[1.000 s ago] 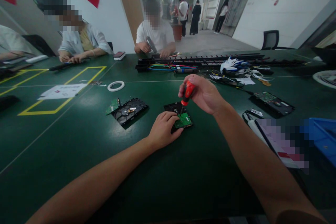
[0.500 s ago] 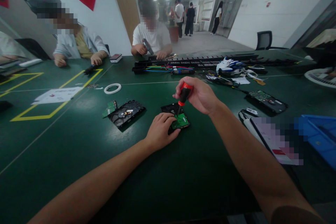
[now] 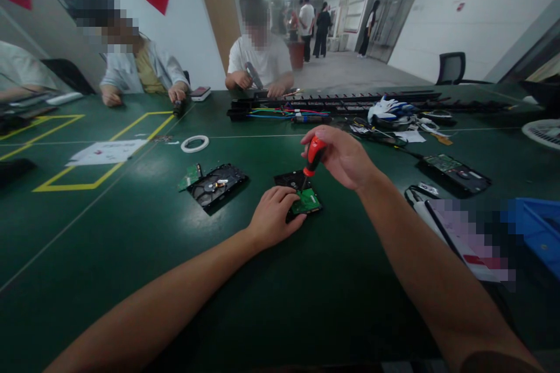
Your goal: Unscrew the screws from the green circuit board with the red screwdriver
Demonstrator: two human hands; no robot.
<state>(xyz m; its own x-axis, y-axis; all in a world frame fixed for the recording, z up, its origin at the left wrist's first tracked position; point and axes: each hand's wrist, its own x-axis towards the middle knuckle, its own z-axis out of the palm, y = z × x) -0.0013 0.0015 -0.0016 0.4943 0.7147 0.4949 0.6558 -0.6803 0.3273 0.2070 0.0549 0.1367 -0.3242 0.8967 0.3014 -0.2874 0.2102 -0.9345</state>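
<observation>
A hard drive (image 3: pixel 285 178) with a green circuit board (image 3: pixel 308 203) lies on the green table, near the middle. My left hand (image 3: pixel 275 210) is closed on its left side, thumb along the near edge and fingers over the board; part of the drive is hidden beneath them. In my right hand (image 3: pixel 343 157) is a red and black screwdriver (image 3: pixel 315 154), held slightly tilted with the shaft pointing down at the board. Its tip is at the board near my left fingertips; the exact contact point is too small to make out.
Left of my hands lies an opened hard drive (image 3: pixel 219 185) beside a small green board (image 3: pixel 191 178). Another drive (image 3: pixel 457 173) lies right, near a blue bin (image 3: pixel 536 233). Long black strips (image 3: pixel 350 104) and gloves (image 3: pixel 389 109) line the back, where a co-worker (image 3: pixel 260 64) sits.
The whole view has shifted slightly, so things appear further right. The screwdriver handle looks turned a little in my right hand. My left hand keeps its place on the hard drive.
</observation>
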